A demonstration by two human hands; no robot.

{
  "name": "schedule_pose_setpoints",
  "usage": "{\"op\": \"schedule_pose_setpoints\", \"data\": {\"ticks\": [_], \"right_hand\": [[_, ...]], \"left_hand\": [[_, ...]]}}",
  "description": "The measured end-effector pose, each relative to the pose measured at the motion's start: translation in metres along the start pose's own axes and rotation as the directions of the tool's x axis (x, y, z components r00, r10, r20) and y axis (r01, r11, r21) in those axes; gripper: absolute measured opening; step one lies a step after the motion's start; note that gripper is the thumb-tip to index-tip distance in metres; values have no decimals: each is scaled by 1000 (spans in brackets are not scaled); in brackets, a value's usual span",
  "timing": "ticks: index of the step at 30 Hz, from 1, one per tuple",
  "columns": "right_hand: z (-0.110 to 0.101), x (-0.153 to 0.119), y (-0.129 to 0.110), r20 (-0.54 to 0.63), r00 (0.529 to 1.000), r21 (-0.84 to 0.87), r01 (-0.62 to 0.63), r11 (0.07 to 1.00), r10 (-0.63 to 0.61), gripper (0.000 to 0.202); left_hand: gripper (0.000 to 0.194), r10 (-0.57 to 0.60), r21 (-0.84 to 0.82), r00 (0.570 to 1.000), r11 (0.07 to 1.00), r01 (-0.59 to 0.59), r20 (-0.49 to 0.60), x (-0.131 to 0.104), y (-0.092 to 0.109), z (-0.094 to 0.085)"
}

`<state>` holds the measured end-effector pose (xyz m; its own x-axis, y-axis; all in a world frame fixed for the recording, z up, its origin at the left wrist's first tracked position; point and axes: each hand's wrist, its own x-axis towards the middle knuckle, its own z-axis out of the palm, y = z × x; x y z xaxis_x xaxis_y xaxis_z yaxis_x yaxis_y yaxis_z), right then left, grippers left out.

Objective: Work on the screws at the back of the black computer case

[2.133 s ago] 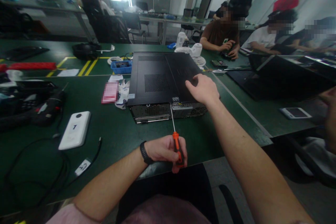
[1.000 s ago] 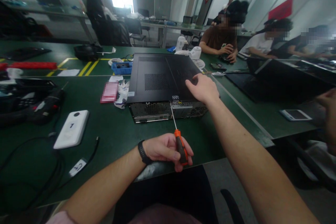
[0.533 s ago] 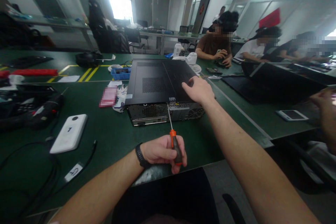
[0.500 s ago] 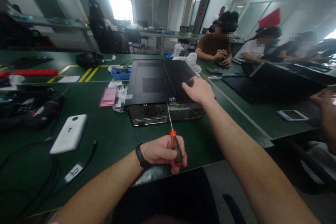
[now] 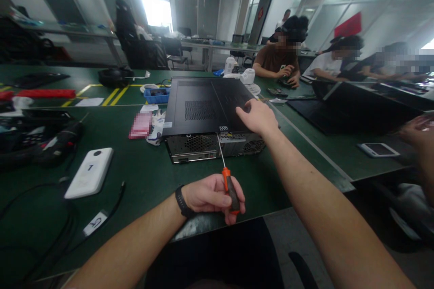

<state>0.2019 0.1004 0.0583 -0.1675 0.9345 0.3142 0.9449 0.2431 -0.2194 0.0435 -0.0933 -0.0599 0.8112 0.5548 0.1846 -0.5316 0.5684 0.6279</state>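
Observation:
A black desktop computer case [image 5: 200, 95] lies flat on the green workbench, its back panel with vents and ports facing me. My left hand [image 5: 217, 196] is closed around the orange and dark grey handle of a screwdriver [image 5: 232, 192]. The shaft points away from me, and its tip meets the upper edge of the back panel near the middle. On the right part of the case's top, my right hand [image 5: 257, 117] rests palm down with thumb and fingers apart. Its far fingertips are partly hidden.
Left of the case lie a white phone-like device [image 5: 90, 173], cables, a glove [image 5: 158, 126] and a blue tray [image 5: 156, 95]. To the right are a large black panel [image 5: 315, 113] and a phone [image 5: 379, 149]. Several other people sit along the bench, one person's hand [image 5: 418, 128] at the right edge.
The screwdriver handle and my left fingers have shifted slightly right, while the tip stays at the same spot on the case. My right hand has hardly moved.

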Motion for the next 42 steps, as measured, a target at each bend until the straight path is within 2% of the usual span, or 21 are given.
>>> {"op": "schedule_pose_setpoints", "data": {"ticks": [6, 13, 18, 22, 32, 38, 42], "right_hand": [[-1, -1, 0, 3, 1000, 0, 1, 1000, -1, 55], [-1, 0, 1, 4, 1000, -4, 2, 1000, -2, 55], [0, -1, 0, -1, 1000, 2, 5, 1000, -5, 55], [-2, -1, 0, 12, 1000, 8, -3, 1000, 3, 55], [-3, -1, 0, 4, 1000, 11, 1, 1000, -1, 53], [-3, -2, -1, 1, 1000, 9, -5, 1000, 5, 54], [-1, -1, 0, -1, 1000, 9, -6, 1000, 6, 54]], "left_hand": [[33, -9, -8, 1000, 1000, 9, 12, 0, -6, -7], [40, -32, -10, 999, 999, 32, -14, 0, -1, -2], [34, -7, 14, 1000, 1000, 7, 0, 1, -4, -5], [38, 1, 20, 1000, 1000, -1, 4, 1, -7, -7], [37, -13, 41, 999, 999, 14, -29, 1, -5, -5], [44, -21, 21, 1000, 1000, 22, -17, -1, -1, -2], [40, -2, 39, 1000, 999, 3, -5, -1, -2, -4]]}}
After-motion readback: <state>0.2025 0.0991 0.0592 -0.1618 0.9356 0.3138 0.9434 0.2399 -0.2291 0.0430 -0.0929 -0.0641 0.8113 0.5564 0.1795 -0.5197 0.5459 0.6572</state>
